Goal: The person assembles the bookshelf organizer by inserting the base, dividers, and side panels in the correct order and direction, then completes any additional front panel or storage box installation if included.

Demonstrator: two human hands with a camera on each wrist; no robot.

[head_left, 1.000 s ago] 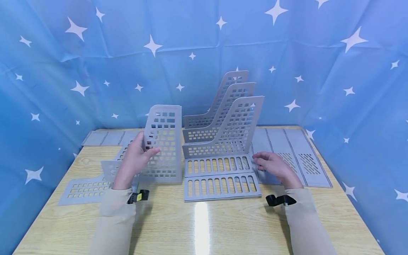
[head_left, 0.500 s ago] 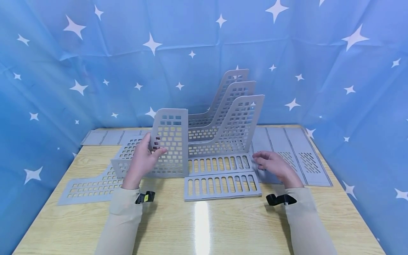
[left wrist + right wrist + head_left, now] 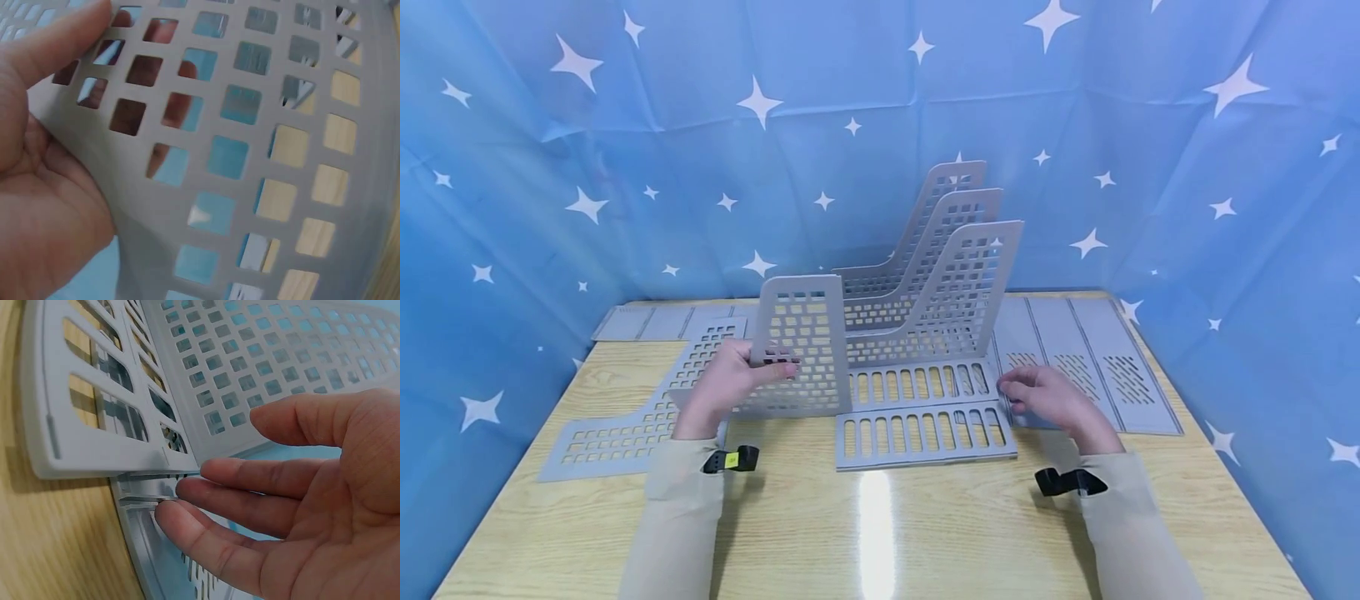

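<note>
My left hand (image 3: 726,383) grips a grey perforated side panel (image 3: 797,285) by its left edge, thumb in front and fingers behind. In the left wrist view the fingers show through the holes of the panel (image 3: 137,212). The held panel stands upright, its lower right corner at the left end of a slotted grey base (image 3: 917,407). Several matching panels (image 3: 1000,271) rise in a row from the back of that base. At the base's right end is my right hand (image 3: 1056,400), fingers loosely bent, fingertips at the edge (image 3: 81,459); contact is hard to tell.
Flat grey panels (image 3: 1093,325) with slanted slots lie on the wooden table (image 3: 970,533) at right. Another perforated panel (image 3: 552,463) lies flat at left, partly behind my left arm. A scored strip (image 3: 662,325) lies at back left. A blue star-patterned curtain (image 3: 850,83) hangs behind.
My left hand has moved the held panel to the right, up to the base, then lowered it; its top now sits lower. The right hand has shifted only slightly.
</note>
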